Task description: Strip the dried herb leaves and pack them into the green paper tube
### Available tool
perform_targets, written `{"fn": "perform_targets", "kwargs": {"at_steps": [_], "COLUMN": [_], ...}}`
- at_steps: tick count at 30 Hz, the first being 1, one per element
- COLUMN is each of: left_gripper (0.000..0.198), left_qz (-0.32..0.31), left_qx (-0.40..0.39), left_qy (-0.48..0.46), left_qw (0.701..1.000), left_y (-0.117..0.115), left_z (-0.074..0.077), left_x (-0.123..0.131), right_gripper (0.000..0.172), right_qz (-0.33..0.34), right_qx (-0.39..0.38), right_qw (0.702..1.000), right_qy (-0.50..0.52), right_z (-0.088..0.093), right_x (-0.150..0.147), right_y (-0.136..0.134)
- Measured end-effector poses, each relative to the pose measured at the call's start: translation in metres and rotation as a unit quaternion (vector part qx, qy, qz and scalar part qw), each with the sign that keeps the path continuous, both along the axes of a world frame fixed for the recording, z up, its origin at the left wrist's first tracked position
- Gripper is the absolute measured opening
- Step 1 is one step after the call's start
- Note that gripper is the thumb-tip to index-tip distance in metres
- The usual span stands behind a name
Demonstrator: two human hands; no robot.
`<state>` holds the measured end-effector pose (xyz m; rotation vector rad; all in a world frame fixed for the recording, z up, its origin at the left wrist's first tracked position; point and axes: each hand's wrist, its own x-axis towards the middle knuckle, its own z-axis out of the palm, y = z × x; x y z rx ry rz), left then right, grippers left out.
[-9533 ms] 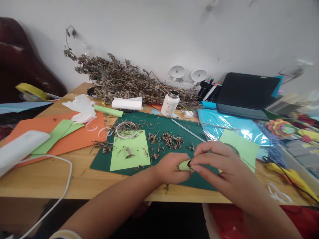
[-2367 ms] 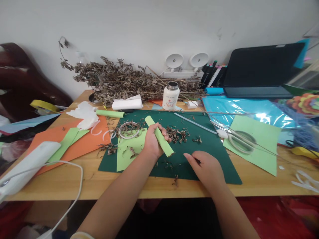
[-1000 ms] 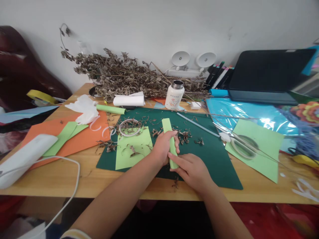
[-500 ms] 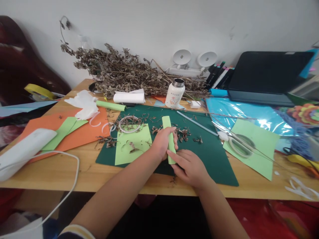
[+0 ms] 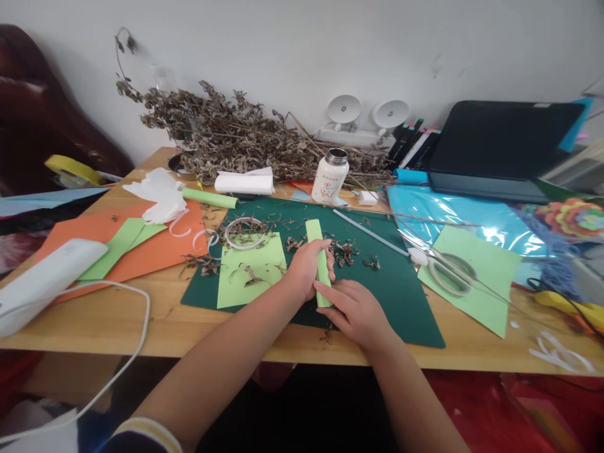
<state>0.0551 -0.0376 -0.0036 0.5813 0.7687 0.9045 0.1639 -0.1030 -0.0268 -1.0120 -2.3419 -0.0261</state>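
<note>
My left hand (image 5: 310, 265) is closed around a folded strip of light green paper (image 5: 313, 231), gripping it near the middle. The near end of that strip is pinched by my right hand (image 5: 355, 308), thumb and fingers on its lower edge. Both hands are over a dark green cutting mat (image 5: 401, 296) strewn with dried leaf bits (image 5: 345, 251). To the left of my hands lies a flat green paper sheet (image 5: 227, 290) with dried scraps on it. A white ring, likely a tape roll (image 5: 245, 233), rests on that sheet's upper edge.
A white bottle (image 5: 330, 178) stands open behind the mat. Dried plant stems (image 5: 226, 135) pile along the wall. Scissors (image 5: 450, 274) lie on green paper at right. Orange paper (image 5: 155, 251) and a corded white device (image 5: 47, 283) are at left.
The view has shifted slightly. My right hand's fingers have moved a little at the strip's near end; my left hand keeps its hold.
</note>
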Motion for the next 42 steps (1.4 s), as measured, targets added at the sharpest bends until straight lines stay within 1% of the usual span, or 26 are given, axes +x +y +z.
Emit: {"fn": "perform_targets", "kwargs": {"at_steps": [2, 7, 9, 13, 15, 17, 22, 24, 26, 27, 28, 29, 30, 31, 32, 33, 34, 35, 37, 38, 40, 42], "left_gripper": [0.019, 0.018, 0.017, 0.017, 0.017, 0.017, 0.021, 0.022, 0.023, 0.022, 0.02, 0.017, 0.015, 0.013, 0.013, 0.012, 0.012, 0.012, 0.012, 0.012, 0.014, 0.014], "left_qz": [0.002, -0.01, -0.011, -0.001, -0.003, -0.006, 0.009, 0.011, 0.013, 0.023, 0.045, 0.078, 0.119, 0.158, 0.189, 0.206, 0.212, 0.211, 0.217, 0.23, 0.269, 0.307], "left_qx": [-0.001, 0.018, 0.018, 0.007, 0.008, 0.012, 0.038, 0.053, 0.066, 0.073, 0.084, 0.099, 0.12, 0.147, 0.178, 0.211, 0.244, 0.274, 0.32, 0.333, 0.341, 0.334], "left_qy": [0.001, 0.01, 0.019, 0.042, 0.046, 0.048, 0.043, 0.037, 0.029, 0.026, 0.027, 0.031, 0.038, 0.044, 0.05, 0.054, 0.059, 0.066, 0.093, 0.11, 0.134, 0.135], "left_qw": [1.0, 1.0, 1.0, 0.999, 0.999, 0.999, 0.998, 0.998, 0.997, 0.997, 0.995, 0.992, 0.985, 0.975, 0.964, 0.954, 0.945, 0.936, 0.917, 0.908, 0.891, 0.881], "left_y": [-0.001, -0.001, 0.0, 0.001, 0.001, 0.0, -0.001, 0.0, 0.001, 0.001, 0.002, 0.002, 0.001, 0.0, -0.001, -0.002, -0.004, -0.005, -0.006, -0.005, -0.001, 0.005], "left_z": [0.001, 0.0, 0.0, -0.002, -0.003, -0.002, -0.001, 0.001, 0.004, 0.006, 0.008, 0.011, 0.013, 0.014, 0.015, 0.016, 0.016, 0.015, 0.014, 0.014, 0.014, 0.014], "left_x": [0.0, 0.0, 0.0, 0.001, 0.001, 0.002, 0.0, -0.002, -0.004, -0.006, -0.007, -0.008, -0.009, -0.01, -0.011, -0.012, -0.013, -0.013, -0.015, -0.017, -0.02, -0.023], "right_gripper": [0.03, 0.027, 0.028, 0.042, 0.038, 0.032, 0.029, 0.029, 0.031, 0.034, 0.037, 0.04, 0.042, 0.04, 0.039, 0.039, 0.039, 0.039, 0.035, 0.033, 0.032, 0.035], "right_qz": [-0.006, -0.027, -0.031, -0.005, 0.001, -0.005, -0.036, -0.051, -0.049, -0.045, -0.046, -0.062, -0.09, -0.133, -0.195, -0.237, -0.249, -0.232, -0.189, -0.167, -0.137, -0.122], "right_qx": [0.002, -0.011, -0.038, -0.137, -0.15, -0.121, 0.013, 0.038, 0.034, 0.021, 0.004, -0.015, -0.036, -0.056, -0.076, -0.097, -0.121, -0.145, -0.166, -0.172, -0.173, -0.166], "right_qw": [1.0, 0.999, 0.998, 0.989, 0.988, 0.992, 0.999, 0.997, 0.998, 0.999, 0.997, 0.991, 0.98, 0.965, 0.949, 0.942, 0.948, 0.96, 0.968, 0.971, 0.973, 0.974], "right_qy": [0.009, 0.02, 0.033, 0.055, 0.047, 0.033, -0.027, -0.034, -0.009, 0.023, 0.068, 0.121, 0.175, 0.219, 0.237, 0.216, 0.155, 0.065, 0.004, -0.024, -0.065, -0.096], "right_z": [-0.001, -0.004, -0.003, 0.0, 0.001, 0.0, 0.0, 0.0, 0.001, 0.001, 0.001, 0.002, 0.004, 0.006, 0.01, 0.014, 0.019, 0.023, 0.032, 0.034, 0.037, 0.036], "right_x": [-0.001, -0.002, -0.002, 0.003, 0.005, 0.005, -0.004, -0.008, -0.006, -0.003, 0.003, 0.01, 0.018, 0.027, 0.034, 0.041, 0.045, 0.046, 0.042, 0.038, 0.027, 0.019], "right_y": [0.0, -0.002, -0.002, -0.004, -0.004, -0.003, -0.002, -0.004, -0.006, -0.007, -0.006, -0.004, 0.001, 0.008, 0.018, 0.029, 0.042, 0.055, 0.08, 0.089, 0.1, 0.101]}}
